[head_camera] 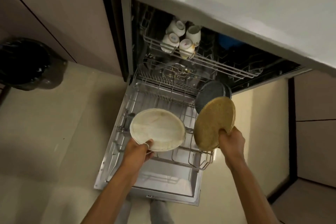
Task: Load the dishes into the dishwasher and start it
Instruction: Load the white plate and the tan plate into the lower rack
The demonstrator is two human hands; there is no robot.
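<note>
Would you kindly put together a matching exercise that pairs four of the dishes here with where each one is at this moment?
Things:
1. cream plate
2. tan speckled plate
3. dark grey plate
4. white cups

Places:
A. upside down in the upper rack
B. held by the right hand
C. standing on edge in the lower rack
D. held by the left hand

Pairs: 1-D, 2-B, 3-C, 4-A
</note>
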